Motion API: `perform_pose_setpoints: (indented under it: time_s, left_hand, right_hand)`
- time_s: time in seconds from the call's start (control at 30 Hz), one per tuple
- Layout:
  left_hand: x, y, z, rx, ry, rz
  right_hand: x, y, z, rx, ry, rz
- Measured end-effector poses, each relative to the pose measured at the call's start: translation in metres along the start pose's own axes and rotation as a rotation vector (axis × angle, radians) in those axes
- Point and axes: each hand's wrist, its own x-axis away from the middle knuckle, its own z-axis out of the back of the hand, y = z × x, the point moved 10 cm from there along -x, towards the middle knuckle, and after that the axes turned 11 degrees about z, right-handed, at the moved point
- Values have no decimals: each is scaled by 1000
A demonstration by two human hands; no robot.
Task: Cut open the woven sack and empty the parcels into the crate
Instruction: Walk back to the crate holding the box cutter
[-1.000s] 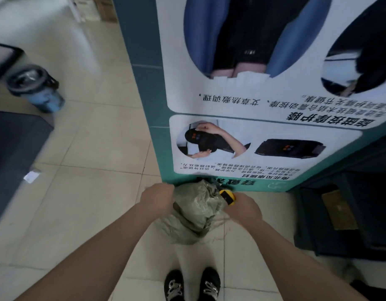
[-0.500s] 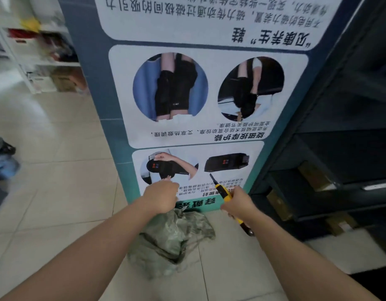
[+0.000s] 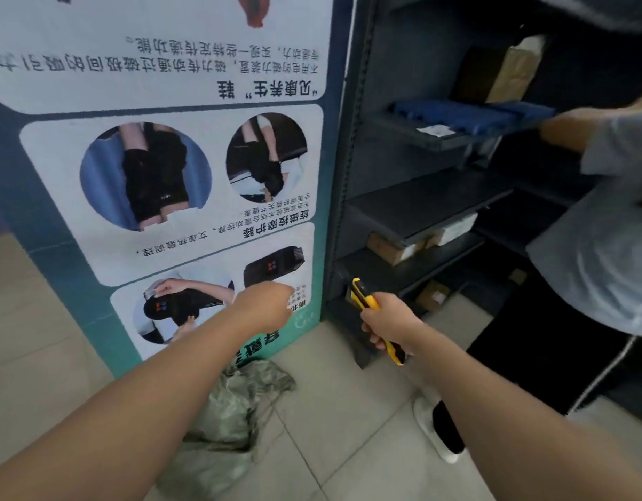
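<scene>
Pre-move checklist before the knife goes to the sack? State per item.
1. Knife in hand: ok. The right hand is closed on the yellow utility knife.
2. Blade out: cannot tell, the tip is too small to read.
3. Sack held: not ok. The left hand is raised in front of the poster; the green woven sack lies crumpled on the floor below it.
4. Crate in place: cannot tell, no crate is in view.
5. Bystander clear: not ok. A second person stands close on the right, reaching into the dark shelving.
</scene>
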Motion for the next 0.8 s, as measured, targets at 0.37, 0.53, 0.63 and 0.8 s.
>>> perform_pose_setpoints:
  time_s: [0.37, 0.53, 0.63, 0.8]
  left_hand:
    - [117, 125, -23, -127, -53, -378]
    - [178, 210, -35, -184, -57, -550]
    - [219, 272, -46, -232, -61, -680]
    - [290, 383, -63, -244, -63, -823]
  right_hand:
    - [213, 94, 43, -124, 327, -301]
    - [326, 151, 72, -154, 461, -461]
    - [394, 185, 94, -163, 569, -529]
    - [515, 243, 129, -167, 716, -665]
